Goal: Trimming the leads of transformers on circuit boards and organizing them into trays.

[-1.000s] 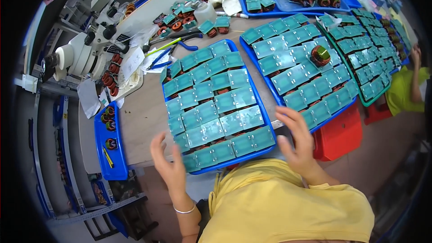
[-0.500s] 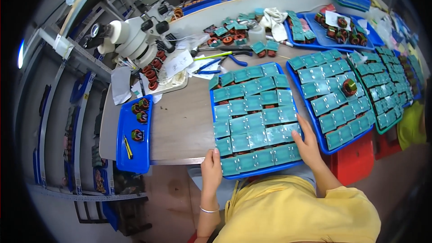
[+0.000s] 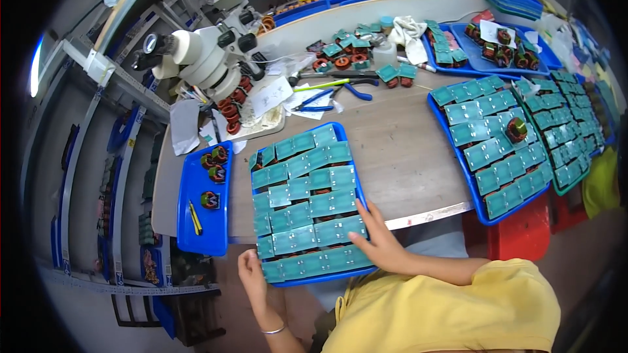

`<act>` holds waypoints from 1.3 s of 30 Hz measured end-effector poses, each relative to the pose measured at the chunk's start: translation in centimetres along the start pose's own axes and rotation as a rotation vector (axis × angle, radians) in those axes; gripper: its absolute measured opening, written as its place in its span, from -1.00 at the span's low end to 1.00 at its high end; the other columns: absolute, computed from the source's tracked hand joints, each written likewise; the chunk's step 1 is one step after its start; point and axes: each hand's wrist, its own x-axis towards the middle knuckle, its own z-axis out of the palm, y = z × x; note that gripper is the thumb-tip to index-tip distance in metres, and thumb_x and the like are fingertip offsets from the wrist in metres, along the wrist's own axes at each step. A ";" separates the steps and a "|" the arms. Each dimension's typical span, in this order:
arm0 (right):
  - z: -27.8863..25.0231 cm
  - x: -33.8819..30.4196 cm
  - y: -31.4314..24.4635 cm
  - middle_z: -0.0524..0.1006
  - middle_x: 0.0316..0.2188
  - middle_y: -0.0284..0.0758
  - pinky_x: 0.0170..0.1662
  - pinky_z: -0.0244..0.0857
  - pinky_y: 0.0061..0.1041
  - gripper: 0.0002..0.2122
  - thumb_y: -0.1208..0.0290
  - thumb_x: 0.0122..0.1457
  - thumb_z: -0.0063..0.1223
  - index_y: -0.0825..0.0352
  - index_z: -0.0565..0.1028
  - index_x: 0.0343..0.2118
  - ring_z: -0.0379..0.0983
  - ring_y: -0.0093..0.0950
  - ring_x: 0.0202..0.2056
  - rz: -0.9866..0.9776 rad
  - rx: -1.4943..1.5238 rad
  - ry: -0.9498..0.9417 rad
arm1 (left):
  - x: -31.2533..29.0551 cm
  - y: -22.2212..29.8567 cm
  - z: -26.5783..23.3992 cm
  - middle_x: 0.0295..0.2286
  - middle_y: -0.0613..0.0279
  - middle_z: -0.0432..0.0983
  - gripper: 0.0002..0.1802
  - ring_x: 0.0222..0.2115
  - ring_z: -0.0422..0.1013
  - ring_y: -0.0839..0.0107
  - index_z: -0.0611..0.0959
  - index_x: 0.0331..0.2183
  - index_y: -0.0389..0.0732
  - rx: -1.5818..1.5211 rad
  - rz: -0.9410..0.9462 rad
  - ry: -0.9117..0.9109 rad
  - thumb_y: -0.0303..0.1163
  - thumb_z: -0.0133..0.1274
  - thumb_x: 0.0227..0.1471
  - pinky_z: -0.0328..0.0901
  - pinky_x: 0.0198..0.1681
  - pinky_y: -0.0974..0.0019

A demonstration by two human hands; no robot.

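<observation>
Head view: at the far left stands a metal rack (image 3: 118,248), and next to it, at the left end of the counter (image 3: 409,157), lies a small blue tray (image 3: 210,240) with three green-and-copper coils (image 3: 210,200) and a slim yellow tool (image 3: 195,218) in it. Behind that tray rises a white microscope (image 3: 208,59). Farther right, the left hand (image 3: 254,281) is at the near left corner of a large blue tray (image 3: 358,186); its fingers are narrow together, and I cannot tell whether they grip the edge. This tray is filled with rows of green boards (image 3: 294,240) and sits at the front of the counter, its near end reaching past the counter's edge. Beyond it lie blue-handled pliers (image 3: 357,93). The right hand (image 3: 383,248) holds the tray's right side, fingers along the outer edge and thumb apart over the boards. Behind are a whitish bottle (image 3: 384,57) and a white cloth (image 3: 409,34). Well to the right sits a second blue tray (image 3: 479,212) of boards, with one coil (image 3: 517,129) on top, above a red stool (image 3: 520,235).
</observation>
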 end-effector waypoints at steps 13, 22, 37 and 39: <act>-10.0 7.4 -1.1 0.39 -0.14 -0.09 -0.03 0.17 -0.31 -0.67 0.24 0.02 0.00 0.36 0.41 -0.21 0.32 -0.21 -0.10 -0.390 -0.023 -0.073 | -3.9 11.1 10.4 -0.10 -0.13 0.22 -0.61 -0.09 0.15 -0.05 0.41 -0.15 -0.36 0.414 0.757 -0.082 -0.30 -0.07 0.01 0.03 0.00 0.06; -53.3 23.0 1.3 0.50 -0.48 -0.10 -0.27 0.31 -0.25 -0.82 0.39 0.00 -0.09 0.36 0.52 -0.49 0.44 -0.14 -0.40 -0.074 -1.055 1.061 | -3.2 11.7 14.9 -0.18 -0.04 0.34 -0.66 -0.13 0.21 0.01 0.47 -0.22 -0.33 0.609 0.777 0.040 -0.32 -0.02 -0.03 0.07 -0.03 0.08; -64.3 32.8 5.8 0.48 -0.26 -0.15 -0.15 0.30 -0.23 -0.83 0.47 0.01 -0.12 0.33 0.51 -0.37 0.41 -0.23 -0.19 0.295 -1.402 1.003 | -3.1 13.2 17.2 -0.36 0.02 0.41 -0.87 -0.31 0.32 0.11 0.58 -0.42 -0.28 0.571 0.646 0.131 -0.51 -0.06 -0.06 0.21 -0.20 0.17; -64.3 31.8 4.7 0.48 -0.35 -0.14 -0.22 0.31 -0.27 -0.86 0.49 0.00 -0.13 0.37 0.49 -0.44 0.41 -0.22 -0.25 0.168 -1.446 1.081 | -3.0 13.2 16.9 -0.37 0.02 0.42 -0.87 -0.32 0.33 0.11 0.58 -0.42 -0.29 0.572 0.667 0.125 -0.52 -0.06 -0.06 0.22 -0.23 0.18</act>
